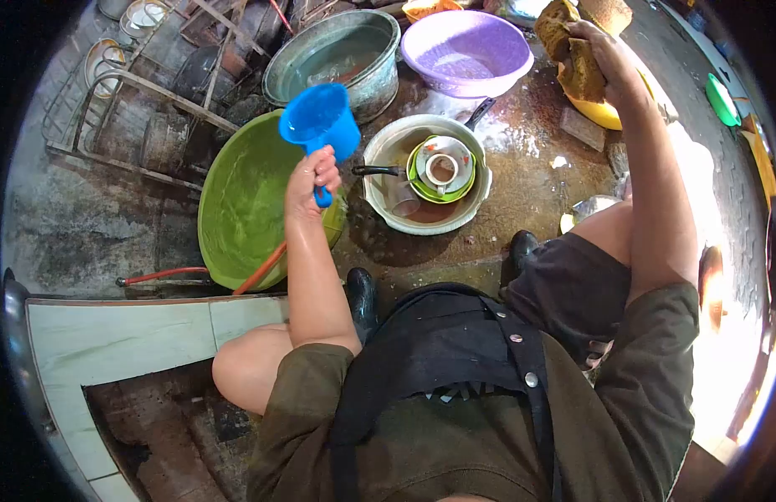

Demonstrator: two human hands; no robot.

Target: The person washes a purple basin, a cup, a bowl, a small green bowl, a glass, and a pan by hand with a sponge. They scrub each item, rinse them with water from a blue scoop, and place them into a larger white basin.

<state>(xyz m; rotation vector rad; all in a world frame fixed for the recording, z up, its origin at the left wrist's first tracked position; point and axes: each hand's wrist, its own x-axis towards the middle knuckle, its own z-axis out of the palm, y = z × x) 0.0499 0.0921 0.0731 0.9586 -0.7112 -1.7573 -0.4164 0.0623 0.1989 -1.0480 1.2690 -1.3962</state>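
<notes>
My left hand (pixel 312 180) is wrapped round the handle of a blue water dipper (pixel 327 125), raised over the right side of a green basin (pixel 237 201) of water. At the upper right, my right hand (pixel 609 63) has its fingers closed over a yellow-brown, spongy-looking piece (pixel 585 74), above a yellow basin (pixel 604 115). Between my arms on the floor sits a pale basin (pixel 379 205) of murky water. It holds a stacked green plate (pixel 421 186), a white cup (pixel 440 170), a clear glass (pixel 402 199) and black-handled cookware (pixel 377 170).
A large grey tub (pixel 386 79) of water and a purple basin (pixel 467 50) stand at the back. On the left is a metal rack (pixel 145 84) with dishes and pots. An orange hose (pixel 261 269) runs by the green basin, near a tiled ledge (pixel 124 335). The floor looks wet.
</notes>
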